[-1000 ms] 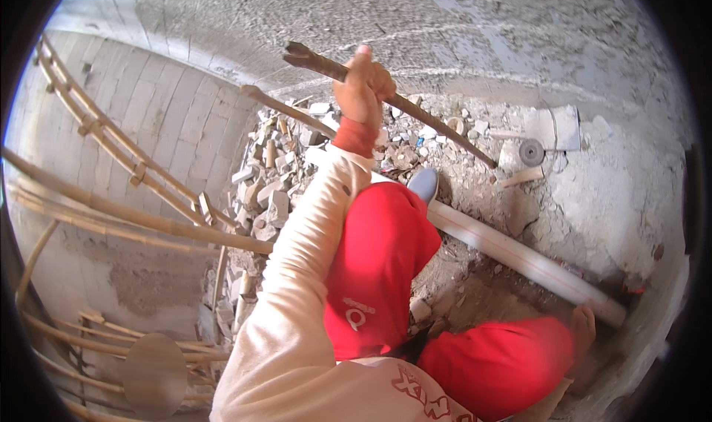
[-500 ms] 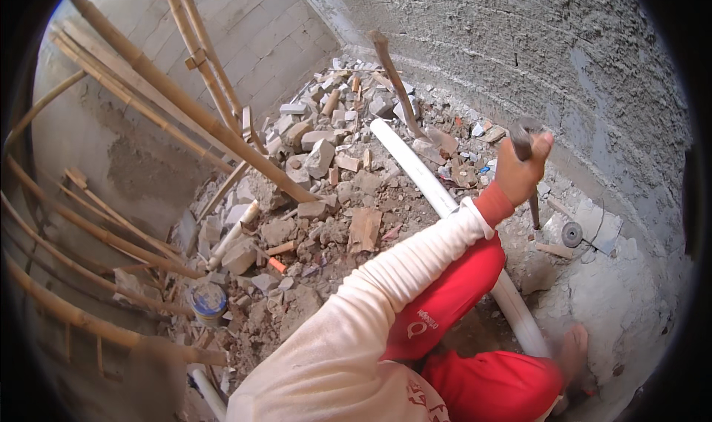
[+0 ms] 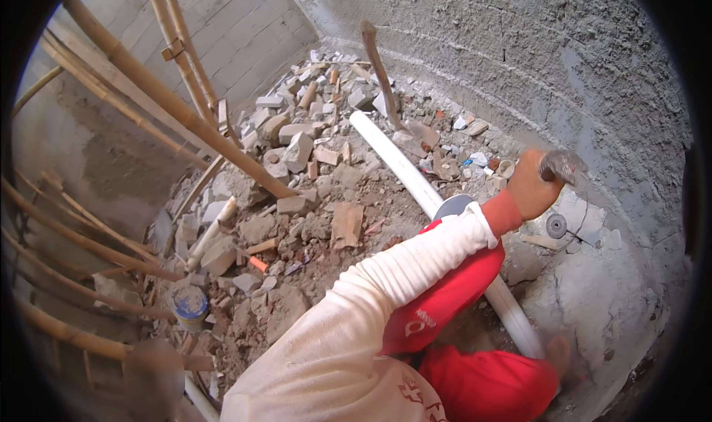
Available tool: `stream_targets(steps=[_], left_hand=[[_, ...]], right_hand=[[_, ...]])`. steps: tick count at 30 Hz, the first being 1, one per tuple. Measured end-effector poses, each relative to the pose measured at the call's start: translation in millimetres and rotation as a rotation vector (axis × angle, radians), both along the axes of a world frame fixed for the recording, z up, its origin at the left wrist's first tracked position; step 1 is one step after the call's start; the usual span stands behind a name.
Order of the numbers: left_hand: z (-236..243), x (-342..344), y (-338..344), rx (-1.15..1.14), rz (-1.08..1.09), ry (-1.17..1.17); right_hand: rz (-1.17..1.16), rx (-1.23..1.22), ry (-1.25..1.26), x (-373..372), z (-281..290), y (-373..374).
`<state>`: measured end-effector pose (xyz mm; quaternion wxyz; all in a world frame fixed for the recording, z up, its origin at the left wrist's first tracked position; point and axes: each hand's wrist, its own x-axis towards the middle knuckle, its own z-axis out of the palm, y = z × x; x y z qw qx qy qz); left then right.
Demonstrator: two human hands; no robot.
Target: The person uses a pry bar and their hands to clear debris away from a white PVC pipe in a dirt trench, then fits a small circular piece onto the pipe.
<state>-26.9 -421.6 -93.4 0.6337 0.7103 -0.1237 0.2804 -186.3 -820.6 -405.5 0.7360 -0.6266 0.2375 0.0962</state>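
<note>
My left hand point(image 3: 535, 185), at the end of a cream sleeve with a red cuff, is closed around a dark metal bar point(image 3: 564, 166), its worn head pointing toward the wall. A long white pipe point(image 3: 393, 155) runs diagonally under my red-trousered left leg point(image 3: 426, 311). A grey shoe sole point(image 3: 452, 207) shows beside the pipe. A small grey disc point(image 3: 556, 225) lies on the ground near my hand. Past my right knee is a blurred patch of skin point(image 3: 558, 355); I cannot tell whether it is my right hand or a foot.
Broken blocks point(image 3: 297, 151) and earth point(image 3: 311, 222) fill the corner. Several bamboo poles point(image 3: 185, 125) lean at the left. A wooden stick point(image 3: 378, 66) stands by the rough plaster wall point(image 3: 519, 51). A small bucket point(image 3: 189, 299) sits among rubble.
My view has swung toward the rubble. My left hand still holds the bar, which has tipped; its head is slightly lower and farther right than half a second ago.
</note>
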Motion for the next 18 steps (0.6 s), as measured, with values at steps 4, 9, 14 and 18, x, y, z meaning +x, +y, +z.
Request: stream_targets(steps=[4, 9, 14, 18], left_hand=[[-5, -10, 4, 0.132, -0.119, -0.012], [-16, -24, -7, 0.248, -0.172, 0.013], [-15, -62, -10, 0.528, -0.167, 0.04], [-25, -89, -17, 0.593, -0.111, 0.066]], right_hand=[[0.078, -0.203, -0.151, 23, 46, 7], [0.035, -0.156, -0.256, 58, 193, 63], [0.265, -0.045, -0.487, 83, 276, 86], [0.734, -0.443, -0.809, 55, 355, 172]])
